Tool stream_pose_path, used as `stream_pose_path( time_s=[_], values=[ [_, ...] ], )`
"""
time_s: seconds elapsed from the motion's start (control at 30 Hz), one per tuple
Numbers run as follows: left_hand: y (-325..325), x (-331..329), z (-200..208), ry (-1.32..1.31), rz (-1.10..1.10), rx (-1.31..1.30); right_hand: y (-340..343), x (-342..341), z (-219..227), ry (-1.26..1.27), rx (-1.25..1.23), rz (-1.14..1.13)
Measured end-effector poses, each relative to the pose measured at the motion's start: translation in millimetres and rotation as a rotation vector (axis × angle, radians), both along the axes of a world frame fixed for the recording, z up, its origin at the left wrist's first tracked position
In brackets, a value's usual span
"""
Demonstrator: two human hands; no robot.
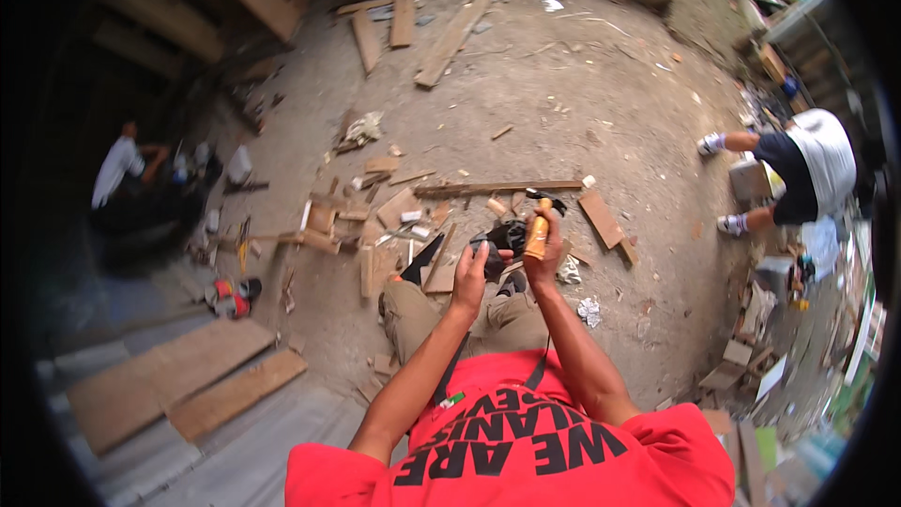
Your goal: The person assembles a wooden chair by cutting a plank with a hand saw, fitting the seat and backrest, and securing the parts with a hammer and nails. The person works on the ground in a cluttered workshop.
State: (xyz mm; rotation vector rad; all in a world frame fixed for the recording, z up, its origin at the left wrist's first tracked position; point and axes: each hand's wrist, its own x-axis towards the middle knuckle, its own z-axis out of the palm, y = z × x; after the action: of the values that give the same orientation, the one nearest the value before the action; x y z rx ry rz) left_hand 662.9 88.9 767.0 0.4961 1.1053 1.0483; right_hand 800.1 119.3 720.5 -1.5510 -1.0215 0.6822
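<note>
The right hand (544, 261) is closed around an orange-handled tool (536, 238), at two o'clock from the left hand (469, 276), which pinches a dark piece (493, 264). If the right grip loosens, the tool may fall.

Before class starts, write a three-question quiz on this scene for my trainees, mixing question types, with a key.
1. Which hand holds the orange handle?

2. True or false: the left hand is empty.

3. What lies scattered on the ground in front of the person?
A. tyres
B. wood scraps
C. books

Key:
1. The right hand.
2. False; it holds a dark item.
3. B.
</note>
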Motion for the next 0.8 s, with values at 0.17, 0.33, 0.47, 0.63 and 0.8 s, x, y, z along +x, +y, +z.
stream_pose_path(
  time_s=[0.17,0.33,0.47,0.63,0.8],
  values=[
    [-43.5,-101.9,27.3,0.007,0.09,0.057,-32.9,-14.5,13.5,0.239,-0.039,0.473],
    [-75.1,-199.5,9.7,0.032,0.244,0.109,-55.1,-83.0,75.1,0.633,-0.107,0.815],
    [-62.2,-305.8,21.7,0.335,0.19,0.126,-45.5,-153.7,74.7,0.597,-0.329,0.796],
    [-60.3,-446.3,14.3,0.015,0.125,0.295,-50.2,-286.8,3.0,0.872,-0.184,0.605],
    [-70.1,-597.2,23.5,0.215,-0.103,0.331,-71.2,-476.2,28.3,0.672,-0.334,0.085]
  ],
)
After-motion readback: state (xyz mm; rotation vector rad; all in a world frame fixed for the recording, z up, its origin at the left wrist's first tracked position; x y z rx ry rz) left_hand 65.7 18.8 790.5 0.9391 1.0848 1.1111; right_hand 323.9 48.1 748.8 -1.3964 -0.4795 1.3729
